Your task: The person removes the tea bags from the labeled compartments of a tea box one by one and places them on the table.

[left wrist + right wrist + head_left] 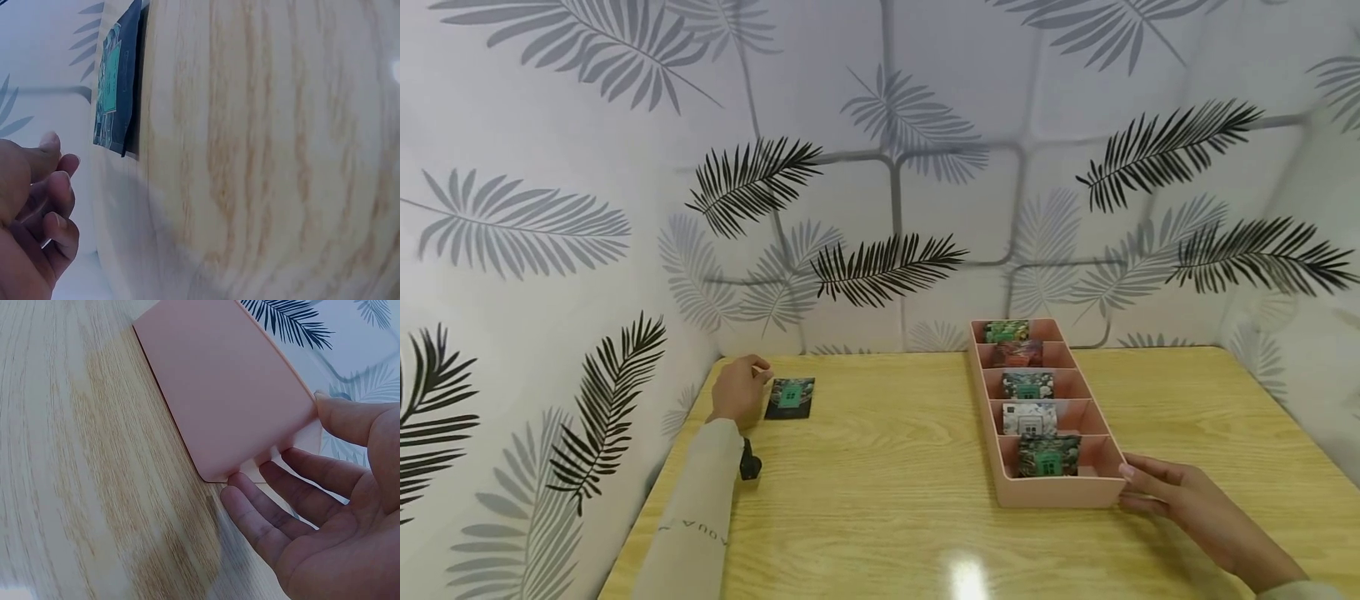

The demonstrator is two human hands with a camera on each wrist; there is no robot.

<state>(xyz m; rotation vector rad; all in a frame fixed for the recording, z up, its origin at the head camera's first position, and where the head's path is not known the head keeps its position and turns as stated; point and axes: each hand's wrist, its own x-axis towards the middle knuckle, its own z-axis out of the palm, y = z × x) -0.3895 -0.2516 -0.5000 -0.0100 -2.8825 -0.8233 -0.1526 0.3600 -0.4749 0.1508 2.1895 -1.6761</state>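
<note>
At the table's left edge, my left hand [742,388] is just left of a flat dark packet [791,398] with a green label. Its fingers are loosely bent and hold nothing; a gap separates them from the packet [119,84] in the left wrist view. My right hand [1187,504] touches the near right corner of a long pink divided tray [1060,493]. In the right wrist view, the thumb [350,419] rests at the tray's rim and the nearly straight fingers [312,487] touch its wall. Each tray compartment holds a packet, the nearest dark green [1048,457].
Behind the front packet stand a white packet [1030,419], a dark one [1028,385], a reddish one [1018,354] and a green-yellow one [1006,332]. White leaf-patterned sheeting [850,200] closes off the back and sides of the wooden table [880,467].
</note>
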